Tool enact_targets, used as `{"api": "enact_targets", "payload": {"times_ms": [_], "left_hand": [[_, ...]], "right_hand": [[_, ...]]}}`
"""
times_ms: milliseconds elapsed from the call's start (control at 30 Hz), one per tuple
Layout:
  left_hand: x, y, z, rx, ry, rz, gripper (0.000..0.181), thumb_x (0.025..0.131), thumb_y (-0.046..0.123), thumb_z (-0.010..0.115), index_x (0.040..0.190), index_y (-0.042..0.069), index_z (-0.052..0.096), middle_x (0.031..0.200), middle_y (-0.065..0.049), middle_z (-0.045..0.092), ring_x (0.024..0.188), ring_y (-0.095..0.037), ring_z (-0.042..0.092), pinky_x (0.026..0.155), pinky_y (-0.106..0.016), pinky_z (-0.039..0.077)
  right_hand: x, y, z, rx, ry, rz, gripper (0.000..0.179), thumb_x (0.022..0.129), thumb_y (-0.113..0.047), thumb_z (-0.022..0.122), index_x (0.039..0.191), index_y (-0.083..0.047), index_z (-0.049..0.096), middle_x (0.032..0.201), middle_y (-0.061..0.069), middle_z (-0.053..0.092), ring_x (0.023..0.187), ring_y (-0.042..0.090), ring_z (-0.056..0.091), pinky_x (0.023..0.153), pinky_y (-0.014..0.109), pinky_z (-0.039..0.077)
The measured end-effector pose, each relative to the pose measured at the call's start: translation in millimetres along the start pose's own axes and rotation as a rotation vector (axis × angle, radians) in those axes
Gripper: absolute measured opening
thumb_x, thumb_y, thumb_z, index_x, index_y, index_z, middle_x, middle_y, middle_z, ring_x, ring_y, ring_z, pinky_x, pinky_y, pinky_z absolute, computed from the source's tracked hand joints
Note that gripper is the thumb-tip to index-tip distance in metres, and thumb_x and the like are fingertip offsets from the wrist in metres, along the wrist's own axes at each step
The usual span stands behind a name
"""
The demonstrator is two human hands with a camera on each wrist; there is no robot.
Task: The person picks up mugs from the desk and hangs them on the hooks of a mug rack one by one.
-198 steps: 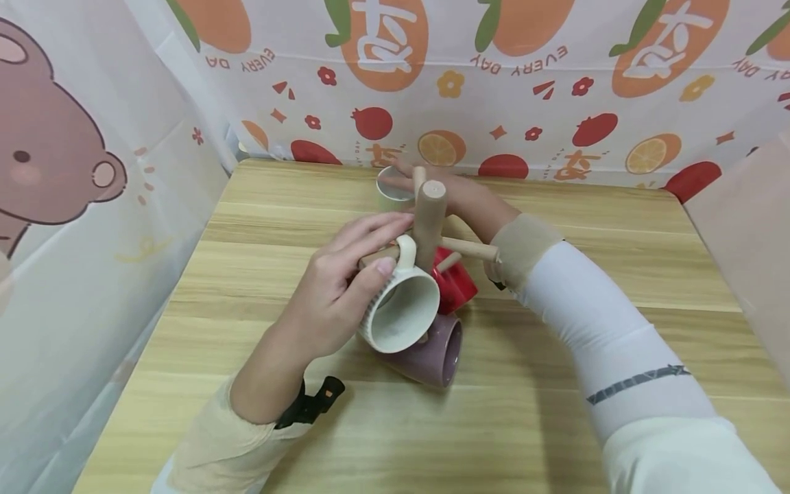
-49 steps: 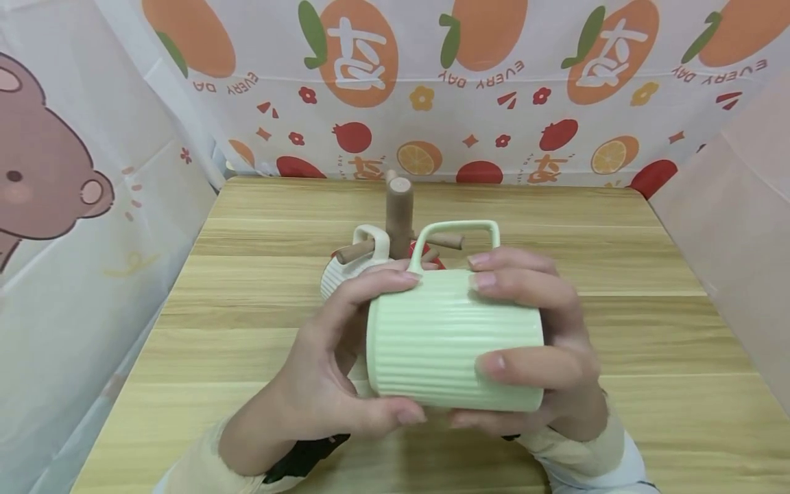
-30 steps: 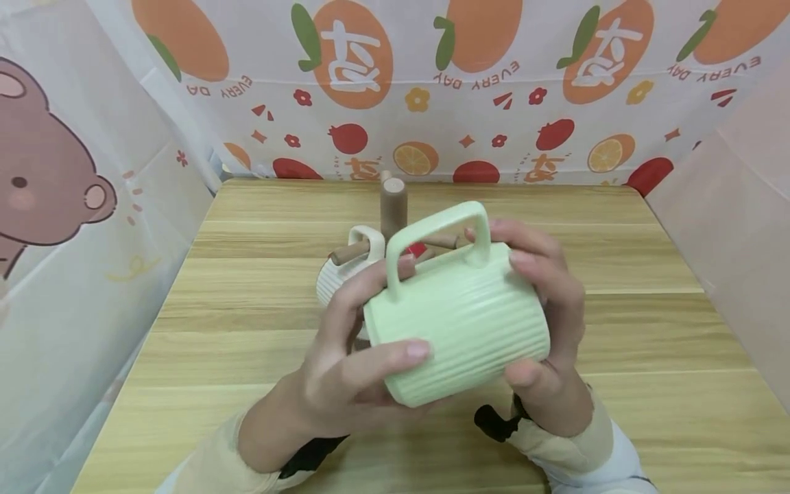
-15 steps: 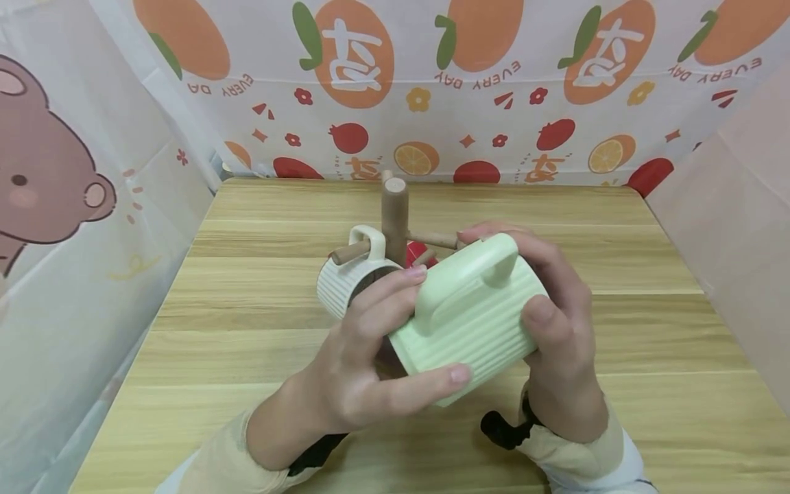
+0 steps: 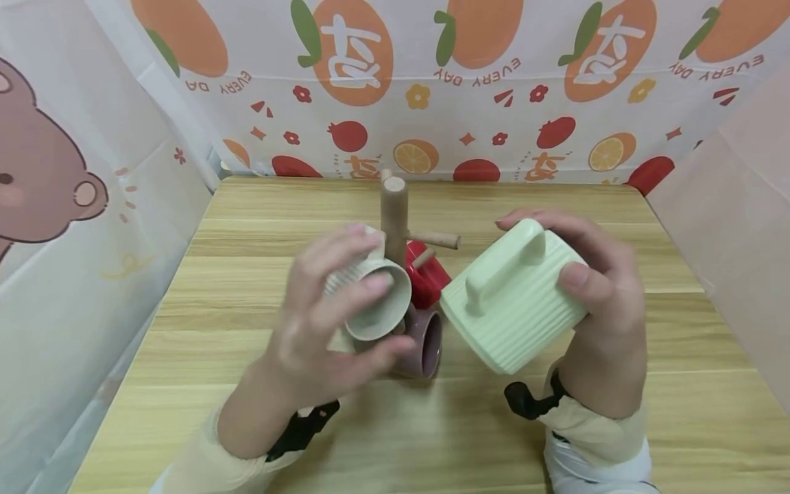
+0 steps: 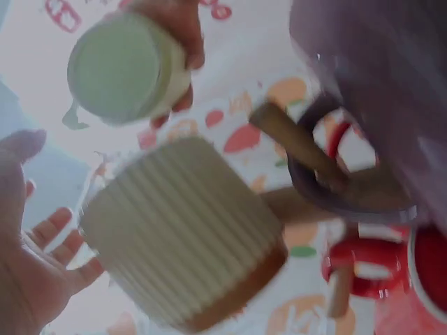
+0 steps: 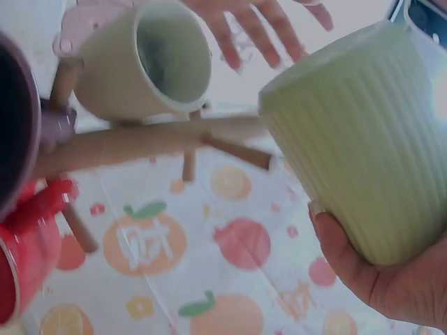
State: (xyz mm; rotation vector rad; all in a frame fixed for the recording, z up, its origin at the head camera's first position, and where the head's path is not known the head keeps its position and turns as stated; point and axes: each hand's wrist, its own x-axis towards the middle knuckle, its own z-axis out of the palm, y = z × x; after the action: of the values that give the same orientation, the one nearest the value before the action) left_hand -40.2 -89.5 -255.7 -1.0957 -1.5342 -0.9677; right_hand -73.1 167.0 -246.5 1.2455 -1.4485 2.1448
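Note:
My right hand (image 5: 611,322) grips a pale green ribbed mug (image 5: 515,302) by its base end, tilted in the air, its handle upward and its mouth turned away from view. Clear of that mug, my left hand (image 5: 308,339) has its fingers spread and overlaps a white ribbed mug (image 5: 387,312) in the head view. The white mug hangs by its handle on a peg of a wooden mug tree (image 5: 393,213). In the left wrist view the left fingers (image 6: 52,227) are beside the white mug (image 6: 185,237), holding nothing. The right wrist view shows the green mug (image 7: 356,139) against the right palm.
Lower on the mug tree are a red mug (image 5: 427,280) and a purple mug (image 5: 426,343). A bare peg (image 5: 435,239) points right, towards the green mug. The wooden table (image 5: 296,199) ends at a fruit-print curtain (image 5: 475,123) behind.
Earlier the right hand reached to a cup at the far edge; then both hands held and turned the green mug. Now the left hand has let go and moved left, while the right carries the mug rightward.

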Motion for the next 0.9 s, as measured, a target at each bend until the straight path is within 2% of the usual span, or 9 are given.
{"api": "enact_targets", "payload": {"times_ms": [100, 167, 267, 400, 467, 533, 633, 733, 900], "left_hand": [[2.1, -5.7, -7.3, 0.026, 0.036, -0.149, 0.044, 0.090, 0.030, 0.070, 0.113, -0.005, 0.056, 0.120, -0.028, 0.057, 0.118, -0.042, 0.053, 0.104, -0.052, 0.044], [2.3, -7.6, -12.2, 0.057, 0.001, -0.265, 0.050, 0.091, 0.035, 0.067, 0.117, -0.005, 0.056, 0.125, -0.026, 0.056, 0.124, -0.041, 0.051, 0.108, -0.050, 0.041], [1.0, -10.7, -17.8, 0.077, -0.115, -0.413, 0.061, 0.092, 0.046, 0.063, 0.126, -0.004, 0.053, 0.134, -0.023, 0.052, 0.132, -0.036, 0.045, 0.113, -0.048, 0.035], [-3.0, -15.5, -19.4, 0.057, -0.294, -0.540, 0.071, 0.093, 0.056, 0.057, 0.137, 0.001, 0.047, 0.146, -0.015, 0.044, 0.139, -0.026, 0.037, 0.113, -0.043, 0.034], [-4.9, -17.1, -19.6, 0.041, -0.349, -0.579, 0.072, 0.093, 0.056, 0.056, 0.142, 0.004, 0.045, 0.149, -0.011, 0.042, 0.141, -0.022, 0.035, 0.112, -0.043, 0.035], [-6.4, -18.2, -19.9, 0.013, -0.372, -0.607, 0.069, 0.093, 0.050, 0.061, 0.144, 0.006, 0.043, 0.150, -0.009, 0.042, 0.141, -0.020, 0.035, 0.110, -0.043, 0.036], [-7.8, -19.0, -20.4, -0.020, -0.379, -0.638, 0.066, 0.090, 0.031, 0.069, 0.146, 0.008, 0.042, 0.148, -0.006, 0.046, 0.138, -0.018, 0.040, 0.108, -0.042, 0.038], [-7.9, -19.7, -20.9, -0.041, -0.377, -0.650, 0.068, 0.085, 0.012, 0.072, 0.147, 0.009, 0.042, 0.146, -0.005, 0.050, 0.136, -0.017, 0.045, 0.109, -0.040, 0.039], [-7.5, -21.4, -22.9, -0.068, -0.379, -0.650, 0.067, 0.086, 0.006, 0.070, 0.146, 0.008, 0.042, 0.144, -0.007, 0.052, 0.134, -0.021, 0.048, 0.112, -0.036, 0.037]], "right_hand": [[0.4, 0, -10, -0.059, 0.010, 0.069, 0.035, 0.089, -0.008, 0.053, 0.116, 0.011, 0.063, 0.114, 0.021, 0.069, 0.084, 0.025, 0.067, 0.064, 0.025, 0.055], [1.1, 1, -16, -0.094, 0.006, 0.143, 0.034, 0.090, -0.009, 0.054, 0.117, 0.009, 0.064, 0.112, 0.018, 0.070, 0.083, 0.024, 0.068, 0.064, 0.025, 0.055], [3.4, 5, -23, -0.132, -0.022, 0.256, 0.033, 0.090, -0.007, 0.053, 0.118, 0.006, 0.066, 0.109, 0.014, 0.071, 0.082, 0.021, 0.068, 0.063, 0.025, 0.056], [5.7, 18, -29, -0.193, -0.058, 0.357, 0.035, 0.088, -0.004, 0.050, 0.117, 0.000, 0.069, 0.103, 0.008, 0.072, 0.077, 0.018, 0.067, 0.060, 0.025, 0.056], [6.1, 25, -30, -0.220, -0.079, 0.389, 0.035, 0.088, -0.004, 0.051, 0.117, -0.002, 0.070, 0.102, 0.006, 0.072, 0.075, 0.017, 0.066, 0.058, 0.025, 0.056], [6.1, 30, -30, -0.243, -0.101, 0.410, 0.034, 0.088, -0.005, 0.054, 0.118, -0.001, 0.069, 0.104, 0.006, 0.072, 0.075, 0.017, 0.066, 0.057, 0.026, 0.055], [6.3, 37, -30, -0.278, -0.128, 0.424, 0.034, 0.088, -0.006, 0.056, 0.118, 0.004, 0.068, 0.109, 0.007, 0.072, 0.078, 0.018, 0.066, 0.057, 0.026, 0.054], [6.2, 42, -29, -0.285, -0.143, 0.436, 0.035, 0.088, -0.007, 0.056, 0.118, 0.008, 0.066, 0.112, 0.008, 0.072, 0.081, 0.019, 0.066, 0.059, 0.027, 0.055], [6.3, 48, -28, -0.300, -0.160, 0.461, 0.036, 0.088, -0.008, 0.055, 0.120, 0.006, 0.066, 0.115, 0.006, 0.071, 0.081, 0.020, 0.066, 0.059, 0.027, 0.055]]}}
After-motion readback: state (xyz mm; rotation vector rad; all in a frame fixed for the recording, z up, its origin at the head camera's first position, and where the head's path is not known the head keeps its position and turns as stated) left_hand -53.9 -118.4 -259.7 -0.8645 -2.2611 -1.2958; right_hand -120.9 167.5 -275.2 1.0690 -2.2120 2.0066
